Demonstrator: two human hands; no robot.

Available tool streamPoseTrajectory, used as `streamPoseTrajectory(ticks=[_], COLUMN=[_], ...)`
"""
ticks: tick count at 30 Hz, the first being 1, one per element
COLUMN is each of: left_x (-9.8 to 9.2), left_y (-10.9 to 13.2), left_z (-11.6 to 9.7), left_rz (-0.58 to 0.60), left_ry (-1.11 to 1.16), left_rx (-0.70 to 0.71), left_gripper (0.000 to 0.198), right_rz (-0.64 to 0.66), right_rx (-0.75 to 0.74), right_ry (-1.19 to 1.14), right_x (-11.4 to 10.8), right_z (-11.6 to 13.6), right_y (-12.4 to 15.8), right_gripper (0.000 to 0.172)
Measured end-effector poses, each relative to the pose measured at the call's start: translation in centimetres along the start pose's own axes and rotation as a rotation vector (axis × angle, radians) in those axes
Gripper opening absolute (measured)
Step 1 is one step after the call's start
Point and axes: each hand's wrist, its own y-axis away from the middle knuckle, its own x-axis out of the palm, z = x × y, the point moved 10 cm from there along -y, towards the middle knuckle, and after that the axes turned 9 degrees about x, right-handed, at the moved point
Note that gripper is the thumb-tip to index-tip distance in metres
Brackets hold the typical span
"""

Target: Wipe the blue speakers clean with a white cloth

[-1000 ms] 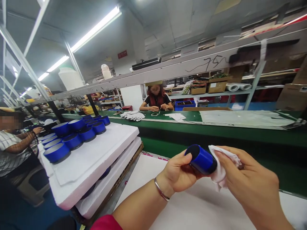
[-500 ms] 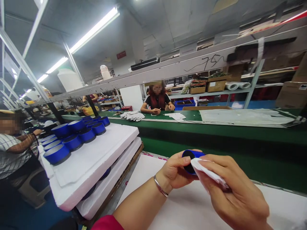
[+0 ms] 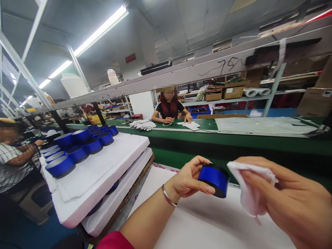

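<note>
A blue cylinder with black ends (image 3: 214,178) is held in my left hand (image 3: 190,178), thumb on its near side and fingers behind it. My right hand (image 3: 287,197) pinches a crumpled white cloth (image 3: 252,188) to the right of the cylinder, with a gap between cloth and cylinder. Both hands are above a white work surface (image 3: 204,224). On the left, several similar blue cylinders (image 3: 77,154) stand grouped on a white foam slab (image 3: 103,169).
Another foam slab (image 3: 124,188) lies under the first, with blue parts between. Beyond runs a green bench (image 3: 181,145), where a person (image 3: 169,109) handles white pieces (image 3: 142,124). Another person (image 3: 15,155) sits at far left. A metal beam (image 3: 155,84) crosses overhead.
My right hand has moved right with the cloth, away from the cylinder. My left hand has turned the cylinder so its blue side shows. The person opposite has moved a hand onto the white pieces.
</note>
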Motion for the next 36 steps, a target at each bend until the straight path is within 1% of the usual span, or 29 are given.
streamPoseTrajectory(ticks=[1, 2, 3, 4, 5, 6, 8, 10, 11, 13, 14, 15, 16, 17, 19, 20, 21, 22, 23, 24, 27, 29, 30, 32, 33, 34, 35, 36], left_x=[-0.1, -0.1, -0.1, -0.1, -0.1, -0.1, 0.0, 0.4, 0.6, 1.0, 1.0, 1.1, 1.0, 1.0, 1.3, 1.5, 1.6, 1.8, 1.9, 2.2, 2.8, 2.5, 2.3, 2.2, 2.4, 2.7, 3.0, 3.2], left_y=[-0.1, -0.2, -0.3, -0.3, -0.4, -0.3, -0.1, 0.4, 0.6, 0.9, 1.0, 1.0, 1.0, 0.9, 0.8, 0.8, 0.8, 0.9, 1.0, 1.1, 1.4, 1.4, 1.3, 1.1, 1.1, 1.1, 1.1, 1.2], left_z=[0.0, 0.0, 0.2, 0.4, 0.5, 0.6, 0.4, -0.5, -1.0, -2.0, -2.4, -2.6, -2.7, -2.9, -3.3, -3.5, -3.7, -3.9, -4.1, -4.3, -4.9, -4.8, -4.7, -4.9, -5.0, -5.2, -5.4, -5.5], left_rz=[0.011, 0.025, 0.038, 0.043, 0.038, 0.024, -0.007, -0.029, -0.029, -0.026, -0.020, -0.013, -0.009, -0.001, 0.028, 0.041, 0.046, 0.047, 0.047, 0.046, 0.051, 0.030, 0.017, 0.021, 0.038, 0.058, 0.077, 0.092], left_ry=[-0.017, -0.039, -0.067, -0.103, -0.147, -0.199, -0.325, -0.466, -0.535, -0.639, -0.666, -0.679, -0.689, -0.706, -0.771, -0.812, -0.853, -0.886, -0.910, -0.921, -0.898, -0.894, -0.907, -0.970, -1.011, -1.051, -1.090, -1.125], left_rx=[0.013, 0.025, 0.033, 0.039, 0.042, 0.043, 0.044, 0.069, 0.083, 0.107, 0.112, 0.113, 0.119, 0.131, 0.176, 0.193, 0.200, 0.201, 0.204, 0.214, 0.251, 0.232, 0.222, 0.254, 0.296, 0.347, 0.401, 0.445], left_gripper=[0.086, 0.088, 0.089, 0.091, 0.093, 0.096, 0.100, 0.098, 0.094, 0.085, 0.082, 0.080, 0.079, 0.077, 0.072, 0.069, 0.066, 0.064, 0.062, 0.062, 0.071, 0.076, 0.076, 0.070, 0.064, 0.058, 0.052, 0.048], right_rz=[0.092, 0.161, 0.197, 0.191, 0.154, 0.107, 0.056, 0.018, -0.011, -0.057, -0.070, -0.071, -0.060, -0.014, 0.161, 0.238, 0.277, 0.277, 0.237, 0.175, 0.045, -0.046, -0.085, -0.139, -0.143, -0.117, -0.056, 0.033], right_rx=[-0.140, -0.253, -0.323, -0.347, -0.321, -0.254, -0.036, 0.179, 0.264, 0.360, 0.365, 0.347, 0.292, 0.190, -0.089, -0.211, -0.290, -0.313, -0.278, -0.203, 0.106, 0.247, 0.275, 0.242, 0.198, 0.137, 0.049, -0.064], right_ry=[-0.010, -0.016, -0.009, 0.018, 0.062, 0.115, 0.204, 0.248, 0.251, 0.223, 0.202, 0.178, 0.148, 0.112, 0.046, 0.022, 0.018, 0.047, 0.106, 0.183, 0.363, 0.349, 0.318, 0.261, 0.244, 0.229, 0.210, 0.188], right_x=[1.2, 2.3, 3.1, 3.5, 3.5, 3.2, 2.2, 0.6, -0.3, -1.7, -2.1, -2.1, -1.7, -0.9, 1.7, 2.8, 3.4, 3.6, 3.4, 2.7, 0.1, -2.0, -2.7, -3.4, -3.3, -2.8, -1.7, -0.3], right_z=[1.7, 3.0, 3.5, 3.4, 2.7, 1.4, -2.1, -5.2, -6.2, -6.8, -6.4, -5.6, -4.4, -2.8, 1.0, 2.5, 3.2, 3.2, 2.5, 1.2, -3.8, -5.9, -6.3, -5.6, -4.8, -3.6, -2.2, -0.5], right_y=[0.7, 1.4, 1.9, 1.9, 1.6, 0.9, -0.9, -2.1, -2.4, -2.4, -2.1, -1.7, -1.3, -0.8, 0.6, 1.4, 1.8, 1.8, 1.2, 0.3, -2.1, -2.5, -2.4, -1.9, -1.5, -1.0, -0.5, 0.2], right_gripper=[0.017, 0.015, 0.016, 0.018, 0.020, 0.021, 0.026, 0.037, 0.043, 0.052, 0.053, 0.049, 0.042, 0.034, 0.018, 0.015, 0.015, 0.017, 0.019, 0.022, 0.037, 0.046, 0.050, 0.055, 0.052, 0.046, 0.038, 0.029])
